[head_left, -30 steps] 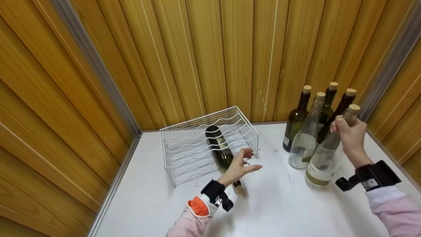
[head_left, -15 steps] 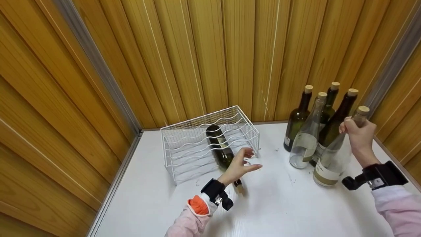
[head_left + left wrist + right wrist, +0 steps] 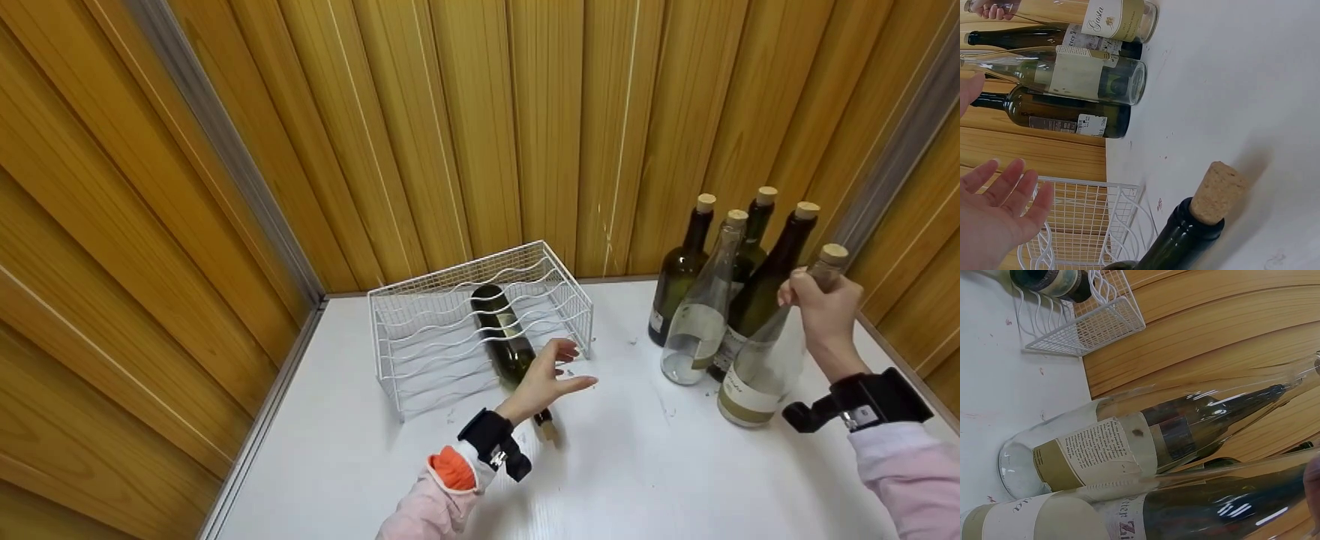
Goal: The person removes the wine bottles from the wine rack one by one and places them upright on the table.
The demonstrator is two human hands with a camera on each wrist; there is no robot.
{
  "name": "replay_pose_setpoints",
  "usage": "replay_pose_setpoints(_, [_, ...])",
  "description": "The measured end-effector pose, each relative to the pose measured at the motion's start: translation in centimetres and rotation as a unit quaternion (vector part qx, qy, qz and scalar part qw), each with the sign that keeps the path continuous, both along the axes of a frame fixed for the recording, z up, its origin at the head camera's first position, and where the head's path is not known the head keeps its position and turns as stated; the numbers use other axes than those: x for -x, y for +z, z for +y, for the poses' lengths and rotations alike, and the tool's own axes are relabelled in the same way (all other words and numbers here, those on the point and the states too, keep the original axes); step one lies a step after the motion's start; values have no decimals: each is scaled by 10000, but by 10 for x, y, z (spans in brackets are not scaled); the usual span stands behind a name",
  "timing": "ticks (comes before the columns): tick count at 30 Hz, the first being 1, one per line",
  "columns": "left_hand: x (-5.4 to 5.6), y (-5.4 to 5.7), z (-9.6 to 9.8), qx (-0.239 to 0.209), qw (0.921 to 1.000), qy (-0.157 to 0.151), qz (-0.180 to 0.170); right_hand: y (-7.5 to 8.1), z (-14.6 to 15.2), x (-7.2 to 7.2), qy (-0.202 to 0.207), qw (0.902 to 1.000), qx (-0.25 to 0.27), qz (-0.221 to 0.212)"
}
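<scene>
My right hand [image 3: 827,309] grips the neck of a clear corked wine bottle [image 3: 752,386], which stands at the front of the bottle group, leaning slightly. Its label is white with a gold band. My left hand [image 3: 546,382] holds nothing; thumb and fingers are spread apart above a dark green wine bottle [image 3: 512,352]. That bottle lies in a white wire rack [image 3: 384,352], its corked neck sticking out toward me. In the left wrist view the cork [image 3: 1219,193] shows close below the left hand [image 3: 1002,216]. Only a bit of the right hand [image 3: 1312,495] enters the right wrist view.
Beside the held bottle stand another clear bottle [image 3: 694,341] and several dark bottles, among them one at the left [image 3: 679,277] and one right behind [image 3: 776,277], all corked. Wood-panelled walls [image 3: 480,135] close in the white table [image 3: 630,465].
My right hand has moved the clear bottle a little to the right, away from the other bottles, and now keeps almost still. The left hand has stayed in place.
</scene>
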State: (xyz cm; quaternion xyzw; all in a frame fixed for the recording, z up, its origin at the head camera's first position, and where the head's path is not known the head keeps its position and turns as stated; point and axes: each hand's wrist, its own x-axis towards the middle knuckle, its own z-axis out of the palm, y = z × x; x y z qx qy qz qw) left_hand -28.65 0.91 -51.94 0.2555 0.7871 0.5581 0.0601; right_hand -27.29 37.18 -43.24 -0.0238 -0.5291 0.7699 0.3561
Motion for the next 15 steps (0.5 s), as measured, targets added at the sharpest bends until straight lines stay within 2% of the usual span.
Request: replay_pose_setpoints(15, [-1, -2, 3, -10, 10000, -21, 11, -3, 3, -1, 62, 10000, 14, -68])
